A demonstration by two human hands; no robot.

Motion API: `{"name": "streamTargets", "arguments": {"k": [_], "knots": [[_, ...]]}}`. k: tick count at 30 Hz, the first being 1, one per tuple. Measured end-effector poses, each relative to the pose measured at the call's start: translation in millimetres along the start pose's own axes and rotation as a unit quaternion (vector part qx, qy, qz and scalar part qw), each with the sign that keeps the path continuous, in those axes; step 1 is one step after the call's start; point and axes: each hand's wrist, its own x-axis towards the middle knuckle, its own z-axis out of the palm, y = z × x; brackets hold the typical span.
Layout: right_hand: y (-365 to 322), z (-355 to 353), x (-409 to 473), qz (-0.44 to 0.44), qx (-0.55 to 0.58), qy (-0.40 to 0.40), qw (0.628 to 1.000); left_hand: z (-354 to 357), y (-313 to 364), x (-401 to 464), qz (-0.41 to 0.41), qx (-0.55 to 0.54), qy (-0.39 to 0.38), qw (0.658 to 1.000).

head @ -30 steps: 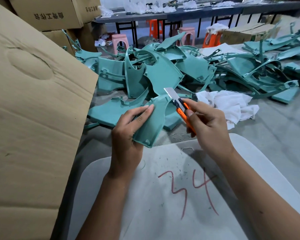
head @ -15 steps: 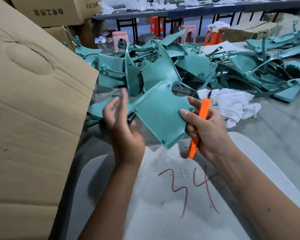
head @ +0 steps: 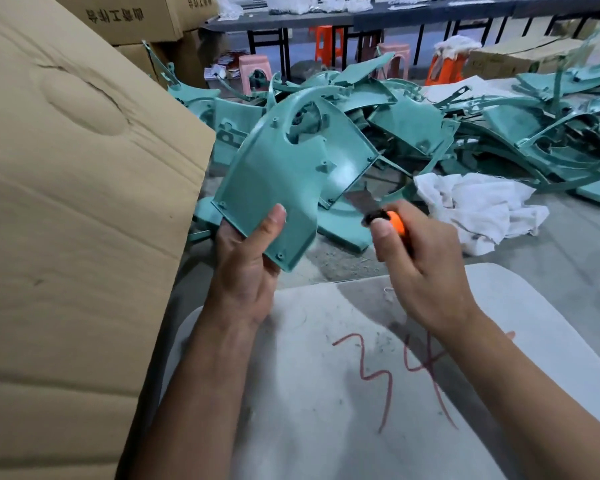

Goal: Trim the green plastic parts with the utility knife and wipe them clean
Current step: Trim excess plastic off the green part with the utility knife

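Head view: big cardboard box (head: 66, 237) fills the left side, pile of green parts (head: 465, 133) behind, white rag (head: 478, 209) right of the knife. Left hand (head: 246, 265) grips the green part (head: 284, 174) by its lower edge, thumb on its face, held tilted above a white board (head: 326, 393) marked 34. Right hand (head: 423, 268) is clenched round the orange knife (head: 394, 221), blade at the part's right edge.

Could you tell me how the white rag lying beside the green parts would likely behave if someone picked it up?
The white rag lies crumpled in soft folds, so it would probably hang limp and floppy. It looks like thin cloth, likely light. Its frayed edge might snag on the pile of green parts it touches.
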Motion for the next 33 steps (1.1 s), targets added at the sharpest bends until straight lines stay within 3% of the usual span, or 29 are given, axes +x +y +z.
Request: {"name": "streamTargets", "arguments": {"k": [4, 8, 11, 15, 20, 24, 29, 33], "knots": [[-4, 11, 1, -0.032, -0.109, -0.051, 0.992, 1, 0, 0, -0.02, 0.021, -0.001, 1.0], [2, 12, 3, 0.036, -0.182, -0.021, 0.982, -4, 3, 2, -0.036, 0.037, 0.018, 0.999], [4, 9, 3, 0.022, -0.171, -0.007, 0.985, -4, 4, 2, -0.048, 0.037, 0.03, 0.998], [1, 14, -1, -0.043, -0.19, -0.069, 0.978, -7, 1, 3, -0.052, 0.039, 0.013, 0.998], [9, 8, 5, 0.032, -0.173, 0.008, 0.984, -10, 1, 3, -0.075, 0.032, 0.016, 0.997], [1, 11, -2, -0.079, -0.145, -0.055, 0.985, -7, -2, 1, -0.082, -0.003, 0.01, 0.997], [5, 10, 6, 0.018, -0.17, 0.038, 0.985, -4, -1, -1, -0.136, -0.03, 0.026, 0.99], [-1, 11, 0, -0.079, -0.123, -0.007, 0.989, 3, -4, -3, -0.176, -0.077, 0.035, 0.981]]}}
